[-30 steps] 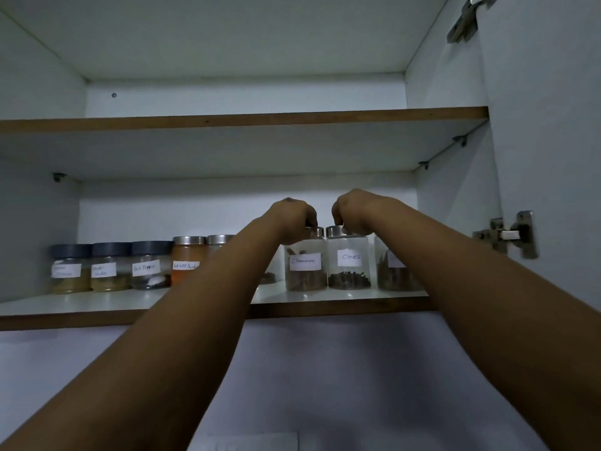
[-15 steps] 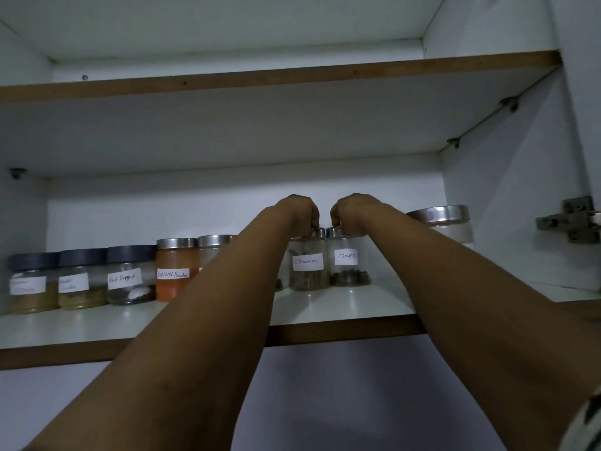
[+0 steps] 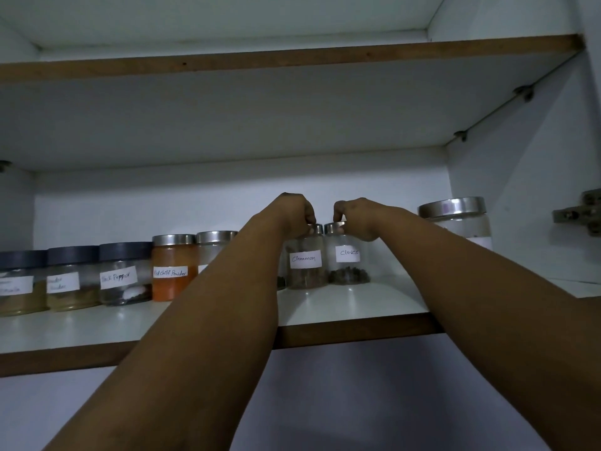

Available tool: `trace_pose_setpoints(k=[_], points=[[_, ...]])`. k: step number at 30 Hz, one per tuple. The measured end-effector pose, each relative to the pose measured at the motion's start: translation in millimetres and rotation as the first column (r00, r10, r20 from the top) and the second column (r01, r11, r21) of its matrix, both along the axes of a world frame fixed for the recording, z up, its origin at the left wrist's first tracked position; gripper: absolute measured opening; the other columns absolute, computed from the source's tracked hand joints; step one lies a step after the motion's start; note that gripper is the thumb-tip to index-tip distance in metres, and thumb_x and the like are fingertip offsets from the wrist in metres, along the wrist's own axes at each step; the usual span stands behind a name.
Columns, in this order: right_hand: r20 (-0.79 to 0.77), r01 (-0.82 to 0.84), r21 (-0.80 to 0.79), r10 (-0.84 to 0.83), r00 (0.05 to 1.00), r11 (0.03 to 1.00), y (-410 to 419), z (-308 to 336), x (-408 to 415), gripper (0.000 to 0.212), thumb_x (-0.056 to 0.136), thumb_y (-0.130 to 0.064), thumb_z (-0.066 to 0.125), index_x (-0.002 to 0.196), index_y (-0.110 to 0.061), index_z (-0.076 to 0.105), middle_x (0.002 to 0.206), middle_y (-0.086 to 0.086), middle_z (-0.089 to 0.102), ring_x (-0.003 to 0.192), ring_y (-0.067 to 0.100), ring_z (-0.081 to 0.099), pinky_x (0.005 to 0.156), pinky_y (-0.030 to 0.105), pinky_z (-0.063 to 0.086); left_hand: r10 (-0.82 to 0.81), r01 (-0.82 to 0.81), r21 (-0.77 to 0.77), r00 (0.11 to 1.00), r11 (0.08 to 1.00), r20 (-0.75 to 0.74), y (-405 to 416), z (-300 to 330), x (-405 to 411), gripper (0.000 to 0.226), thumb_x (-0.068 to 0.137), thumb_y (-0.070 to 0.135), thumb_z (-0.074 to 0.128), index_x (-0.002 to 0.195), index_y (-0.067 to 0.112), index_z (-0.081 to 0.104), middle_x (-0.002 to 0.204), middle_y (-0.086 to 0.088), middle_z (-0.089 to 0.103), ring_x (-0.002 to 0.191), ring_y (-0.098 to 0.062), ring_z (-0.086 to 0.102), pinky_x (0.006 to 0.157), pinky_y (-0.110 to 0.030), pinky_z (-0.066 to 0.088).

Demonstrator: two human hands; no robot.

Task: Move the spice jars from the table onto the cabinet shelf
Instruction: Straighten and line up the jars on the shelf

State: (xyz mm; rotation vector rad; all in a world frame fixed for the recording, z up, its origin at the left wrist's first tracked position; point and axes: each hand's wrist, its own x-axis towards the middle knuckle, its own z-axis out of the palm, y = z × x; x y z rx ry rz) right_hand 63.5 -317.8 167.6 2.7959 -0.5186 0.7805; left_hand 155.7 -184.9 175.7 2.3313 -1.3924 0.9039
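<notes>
5 other jars [image 3: 125,273] left of Cinnamon jar [image 3: 305,258]

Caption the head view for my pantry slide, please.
Left hand and right hand grip the lids of the Cinnamon jar and Cloves jar on the shelf.

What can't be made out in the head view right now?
- Jar behind the left forearm: label hidden; only its steel lid shows.
- Two leftmost dark-lidded jars: label writing too blurred to read.
- Large jar at right: label cut off by the right forearm.
- Table: out of frame.
</notes>
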Motion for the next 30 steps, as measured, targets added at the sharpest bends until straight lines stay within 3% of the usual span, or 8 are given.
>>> trace_pose_setpoints(k=[7, 10, 12, 16, 19, 23, 26, 30], points=[[0.035, -0.007, 0.091, 0.003, 0.999, 0.996, 6, -5, 4, 0.047, 0.098, -0.010, 0.050, 0.142, -0.014, 0.033, 0.134, 0.018, 0.049, 0.114, 0.030, 0.052, 0.084, 0.032, 0.041, 0.023, -0.023, -0.012, 1.000, 1.000, 0.004, -1, -1, -1, 0.037, 0.090, 0.016, 0.066, 0.126, 0.011, 0.062, 0.128, -0.008, 0.062, 0.118, -0.022, 0.057, 0.101, -0.031, 0.045], [0.287, -0.158, 0.047, 0.138, 0.948, 0.986, 22, 0, -4, 0.057, 0.093, 0.000, 0.053, 0.144, -0.017, 0.034, 0.139, 0.017, 0.041, 0.119, 0.032, 0.049, 0.092, 0.035, 0.045, -0.010, 0.013, -0.109, 1.000, 0.994, 0.027, -1, 1, -11, 0.043, 0.093, 0.021, 0.061, 0.135, 0.013, 0.053, 0.137, -0.009, 0.056, 0.126, -0.024, 0.051, 0.107, -0.034, 0.042], [0.499, -0.256, -0.025, 0.234, 0.834, 0.966, 37, 6, -16, 0.053, 0.090, 0.004, 0.057, 0.137, -0.014, 0.043, 0.137, 0.015, 0.043, 0.120, 0.030, 0.048, 0.093, 0.034, 0.047, -0.022, 0.038, -0.153, 0.995, 0.987, 0.101, 2, 4, -31, 0.040, 0.096, 0.025, 0.055, 0.134, 0.014, 0.053, 0.136, -0.010, 0.056, 0.126, -0.026, 0.050, 0.106, -0.038, 0.042], [0.694, -0.231, -0.171, 0.284, 0.661, 0.958, 55, 9, -52, 0.040, 0.086, 0.003, 0.058, 0.124, -0.008, 0.053, 0.127, 0.013, 0.047, 0.113, 0.026, 0.047, 0.085, 0.030, 0.044, 0.115, -0.015, -0.274, 0.929, 0.962, 0.352, 22, -8, -90, 0.023, 0.095, 0.026, 0.054, 0.109, 0.016, 0.068, 0.116, -0.008, 0.066, 0.117, -0.028, 0.053, 0.109, -0.049, 0.037], [0.764, -0.165, -0.138, 0.211, 0.610, 0.977, 45, 15, -96, 0.032, 0.089, -0.001, 0.056, 0.120, -0.008, 0.057, 0.125, 0.011, 0.043, 0.101, 0.022, 0.050, 0.082, 0.025, 0.042, 0.003, 0.153, -0.381, 0.926, 0.912, 0.378, 34, -53, -130, 0.028, 0.090, 0.043, 0.058, 0.090, 0.018, 0.071, 0.099, -0.005, 0.069, 0.104, -0.029, 0.057, 0.102, -0.047, 0.039], [0.592, -0.035, 0.023, 0.014, 0.806, 0.999, 23, 21, -153, 0.038, 0.085, 0.008, 0.048, 0.115, -0.009, 0.065, 0.127, 0.012, 0.052, 0.113, 0.024, 0.053, 0.091, 0.024, 0.041, -0.111, 0.249, -0.377, 0.929, 0.892, 0.352, 12, -130, -166, 0.030, 0.094, 0.039, 0.050, 0.106, 0.019, 0.069, 0.092, -0.005, 0.071, 0.086, -0.027, 0.064, 0.086, -0.037, 0.046], [0.340, -0.022, 0.110, -0.017, 0.940, 0.994, 14, 15, -184, 0.035, 0.093, -0.003, 0.046, 0.121, -0.011, 0.066, 0.132, 0.009, 0.058, 0.117, 0.021, 0.054, 0.089, 0.022, 0.036, -0.096, 0.298, -0.479, 0.911, 0.825, 0.401, -5, -167, -177, 0.025, 0.093, 0.032, 0.055, 0.078, 0.017, 0.067, 0.065, -0.002, 0.062, 0.059, -0.023, 0.059, 0.068, -0.034, 0.046], [0.212, -0.059, 0.148, 0.027, 0.977, 0.987, 8, -3, -199, 0.026, 0.096, -0.029, 0.057, 0.115, -0.014, 0.068, 0.117, 0.005, 0.064, 0.097, 0.015, 0.054, 0.080, 0.027, 0.038, 0.031, 0.321, -0.606, 0.867, 0.728, 0.497, -16, -173, -172, 0.033, 0.092, 0.026, 0.054, 0.060, 0.018, 0.055, 0.056, 0.000, 0.051, 0.052, -0.020, 0.050, 0.057, -0.033, 0.037]])
